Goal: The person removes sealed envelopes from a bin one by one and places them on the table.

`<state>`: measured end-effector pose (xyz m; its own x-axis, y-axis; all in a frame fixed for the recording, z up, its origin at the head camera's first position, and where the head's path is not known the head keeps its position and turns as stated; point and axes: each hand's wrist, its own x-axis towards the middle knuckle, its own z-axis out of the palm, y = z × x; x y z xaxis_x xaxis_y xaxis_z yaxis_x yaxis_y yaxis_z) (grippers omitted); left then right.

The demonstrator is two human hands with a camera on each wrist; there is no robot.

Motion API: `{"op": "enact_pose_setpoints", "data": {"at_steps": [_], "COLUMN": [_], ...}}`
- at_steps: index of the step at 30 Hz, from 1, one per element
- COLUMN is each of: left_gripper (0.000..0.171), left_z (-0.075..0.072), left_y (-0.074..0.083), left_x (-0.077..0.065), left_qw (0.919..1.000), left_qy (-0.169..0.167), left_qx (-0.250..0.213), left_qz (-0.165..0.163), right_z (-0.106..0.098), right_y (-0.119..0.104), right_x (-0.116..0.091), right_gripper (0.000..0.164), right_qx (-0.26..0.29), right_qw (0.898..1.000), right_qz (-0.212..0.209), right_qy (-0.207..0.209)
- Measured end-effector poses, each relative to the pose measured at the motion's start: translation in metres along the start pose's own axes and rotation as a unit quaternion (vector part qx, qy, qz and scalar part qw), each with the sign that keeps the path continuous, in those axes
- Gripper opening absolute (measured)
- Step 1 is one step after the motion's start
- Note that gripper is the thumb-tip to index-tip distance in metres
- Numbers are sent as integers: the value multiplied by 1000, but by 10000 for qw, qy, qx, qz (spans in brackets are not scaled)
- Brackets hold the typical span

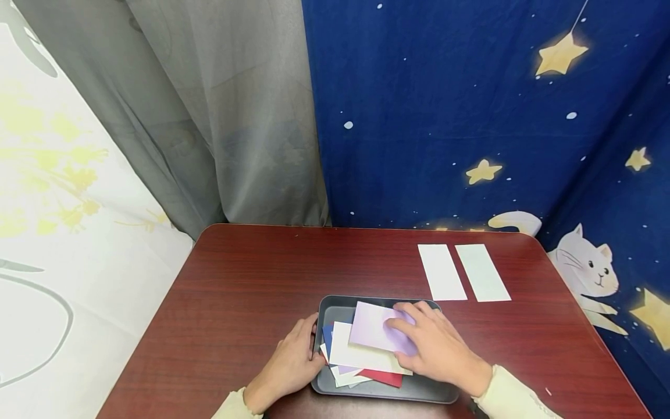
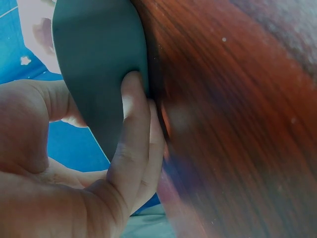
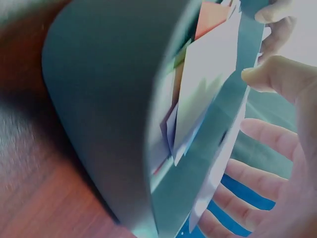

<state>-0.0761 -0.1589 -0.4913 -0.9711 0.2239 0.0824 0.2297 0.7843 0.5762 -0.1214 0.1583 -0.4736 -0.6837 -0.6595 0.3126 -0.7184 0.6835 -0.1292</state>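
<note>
A dark grey rectangular tray [image 1: 387,394] sits near the table's front edge, holding a loose pile of paper cards. My left hand [image 1: 293,359] grips its left end; in the left wrist view the fingers [image 2: 134,114] lie along the outer wall. Over the tray's right half, my right hand [image 1: 434,343] holds a lavender card [image 1: 369,326], thumb near one edge and fingers across it. Beneath that card lies a white card [image 1: 342,346], above a red card [image 1: 384,377] and a blue card [image 1: 327,336]. Other cards in the pile are partly covered.
Two pale cards lie side by side at the table's back right: a white card [image 1: 442,272] and a faintly greenish card [image 1: 483,272]. Curtains hang behind the brown wooden table [image 1: 251,273]. A small white scrap [image 1: 548,391] is near the right sleeve.
</note>
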Motion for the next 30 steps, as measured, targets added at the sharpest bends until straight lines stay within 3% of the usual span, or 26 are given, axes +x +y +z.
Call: {"op": "enact_pose_setpoints", "data": {"at_steps": [8,18,30], "left_gripper": [73,72,73], "left_z": [0,0,1], "left_y": [0,-1,-2], "left_x": [0,1,3], "left_qw": [10000,9999,10000], "left_qy": [-26,-67,-52], "left_qx": [-24,-56,-39], "left_qz": [-36,-53,-59], "right_z": [-7,-13,-12], "right_y": [13,37,81], "right_x": [3,2,-2], "right_gripper": [41,43,43], "right_qx": [-107,-307,-408], "right_qw": [9994,9977,9919], "right_qz": [124,526,1078], "right_qy": [293,280,534]}}
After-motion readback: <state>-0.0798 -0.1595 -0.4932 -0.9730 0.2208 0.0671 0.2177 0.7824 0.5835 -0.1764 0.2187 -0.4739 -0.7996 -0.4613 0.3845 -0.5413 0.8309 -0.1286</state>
